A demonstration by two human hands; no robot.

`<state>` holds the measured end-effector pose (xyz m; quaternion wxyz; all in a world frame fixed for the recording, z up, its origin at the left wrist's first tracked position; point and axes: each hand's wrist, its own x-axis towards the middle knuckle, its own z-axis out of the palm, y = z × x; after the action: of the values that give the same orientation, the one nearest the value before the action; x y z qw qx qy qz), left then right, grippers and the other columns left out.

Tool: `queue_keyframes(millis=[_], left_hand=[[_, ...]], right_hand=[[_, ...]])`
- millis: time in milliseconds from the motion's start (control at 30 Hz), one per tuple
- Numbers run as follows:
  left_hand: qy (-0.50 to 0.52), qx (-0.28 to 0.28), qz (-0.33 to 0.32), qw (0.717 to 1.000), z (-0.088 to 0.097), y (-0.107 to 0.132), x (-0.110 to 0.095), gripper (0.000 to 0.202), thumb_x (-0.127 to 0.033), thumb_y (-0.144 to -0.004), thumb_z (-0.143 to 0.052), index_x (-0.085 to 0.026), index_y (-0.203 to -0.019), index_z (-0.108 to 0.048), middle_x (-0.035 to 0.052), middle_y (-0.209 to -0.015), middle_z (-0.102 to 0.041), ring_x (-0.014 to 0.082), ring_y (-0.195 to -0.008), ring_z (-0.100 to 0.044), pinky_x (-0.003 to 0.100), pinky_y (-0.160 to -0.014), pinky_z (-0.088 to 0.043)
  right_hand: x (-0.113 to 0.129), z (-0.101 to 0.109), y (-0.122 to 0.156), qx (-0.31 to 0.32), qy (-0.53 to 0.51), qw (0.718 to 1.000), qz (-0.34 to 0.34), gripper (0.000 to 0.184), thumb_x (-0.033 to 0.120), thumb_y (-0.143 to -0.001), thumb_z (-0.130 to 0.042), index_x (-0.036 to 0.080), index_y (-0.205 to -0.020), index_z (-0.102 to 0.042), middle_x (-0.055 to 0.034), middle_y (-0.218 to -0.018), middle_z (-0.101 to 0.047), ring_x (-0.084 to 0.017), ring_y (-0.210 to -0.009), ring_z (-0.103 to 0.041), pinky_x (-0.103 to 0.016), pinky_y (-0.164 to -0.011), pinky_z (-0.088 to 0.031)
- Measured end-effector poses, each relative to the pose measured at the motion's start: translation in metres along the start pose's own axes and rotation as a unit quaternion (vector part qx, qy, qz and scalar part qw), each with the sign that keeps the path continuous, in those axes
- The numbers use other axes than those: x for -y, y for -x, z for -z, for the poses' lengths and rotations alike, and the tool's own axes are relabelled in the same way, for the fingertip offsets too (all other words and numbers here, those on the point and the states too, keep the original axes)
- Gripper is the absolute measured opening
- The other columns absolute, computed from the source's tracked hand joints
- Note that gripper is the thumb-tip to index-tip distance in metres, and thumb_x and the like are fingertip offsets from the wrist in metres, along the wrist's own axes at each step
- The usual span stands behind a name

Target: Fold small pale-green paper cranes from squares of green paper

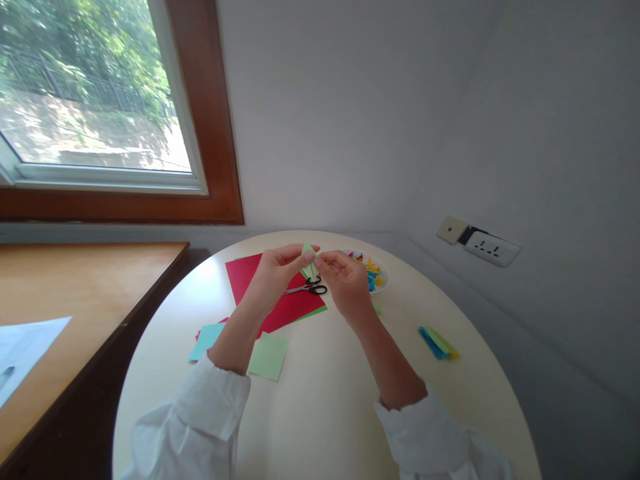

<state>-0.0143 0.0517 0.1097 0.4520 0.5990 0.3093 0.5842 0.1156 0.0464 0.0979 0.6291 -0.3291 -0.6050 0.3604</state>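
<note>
Both hands are raised over the round cream table (325, 400) and pinch one small folded piece of light green paper (309, 259). My left hand (275, 270) grips its left side with thumb and fingertips. My right hand (345, 277) pinches its right side, fingers curled. Below them black-handled scissors (309, 287) lie on a red paper sheet (250, 277).
A light green square (269, 357) and a blue square (206, 341) lie near my left forearm. A white plate of coloured paper bits (373, 272) sits behind my right hand. Folded blue, green and yellow strips (439, 343) lie at right. A wooden desk (75, 293) stands left.
</note>
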Motion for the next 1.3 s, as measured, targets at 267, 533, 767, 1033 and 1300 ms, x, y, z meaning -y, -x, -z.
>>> queue_keyframes(millis=[267,533,767,1033,1300], left_hand=[[-0.07,-0.023,0.001,0.997,-0.001,0.002,-0.01,0.025,-0.039,-0.066,-0.07,-0.015,-0.06,-0.067,0.0009,-0.058,-0.062,0.0118,-0.058,-0.053,0.024,-0.057,-0.041],[-0.108,-0.026,-0.034,0.993,-0.003,0.003,-0.012,0.02,-0.032,-0.068,-0.068,-0.015,-0.059,-0.064,0.0004,-0.057,-0.06,0.0118,-0.056,-0.052,0.024,-0.054,-0.041],[-0.124,-0.027,-0.067,0.99,-0.001,0.002,-0.006,0.018,-0.031,-0.07,-0.066,-0.016,-0.062,-0.062,-0.0008,-0.058,-0.059,0.0116,-0.057,-0.052,0.023,-0.054,-0.041],[-0.107,-0.064,-0.072,0.99,-0.01,-0.003,-0.006,0.015,-0.029,-0.067,-0.068,-0.016,-0.062,-0.061,0.0002,-0.062,-0.061,0.0131,-0.061,-0.055,0.025,-0.059,-0.043],[-0.151,-0.071,-0.114,0.979,-0.004,-0.018,-0.009,0.007,-0.024,-0.065,-0.069,-0.019,-0.061,-0.067,-0.0008,-0.064,-0.056,0.0118,-0.06,-0.048,0.026,-0.057,-0.037]], right_hand=[[0.001,0.001,-0.001,-0.061,-0.016,0.998,0.007,0.017,0.035,-0.068,-0.067,0.02,-0.073,-0.061,-0.0004,-0.068,-0.064,-0.013,-0.064,-0.06,-0.027,-0.061,-0.05],[0.003,0.001,-0.001,-0.084,-0.034,0.996,0.003,0.021,0.037,-0.064,-0.07,0.02,-0.075,-0.063,-0.0034,-0.077,-0.068,-0.017,-0.075,-0.064,-0.032,-0.073,-0.052],[0.001,0.003,-0.003,-0.052,0.009,0.998,-0.015,0.024,0.043,-0.068,-0.065,0.02,-0.071,-0.063,-0.0008,-0.065,-0.063,-0.013,-0.061,-0.057,-0.027,-0.059,-0.047],[-0.002,-0.001,-0.006,-0.096,0.023,0.995,0.029,0.021,0.04,-0.072,-0.062,0.019,-0.068,-0.057,0.0014,-0.059,-0.056,-0.011,-0.055,-0.05,-0.025,-0.054,-0.042],[-0.006,0.0,-0.023,-0.075,0.011,0.997,0.025,0.025,0.044,-0.07,-0.062,0.02,-0.068,-0.057,0.0021,-0.059,-0.055,-0.011,-0.054,-0.05,-0.025,-0.054,-0.041]])
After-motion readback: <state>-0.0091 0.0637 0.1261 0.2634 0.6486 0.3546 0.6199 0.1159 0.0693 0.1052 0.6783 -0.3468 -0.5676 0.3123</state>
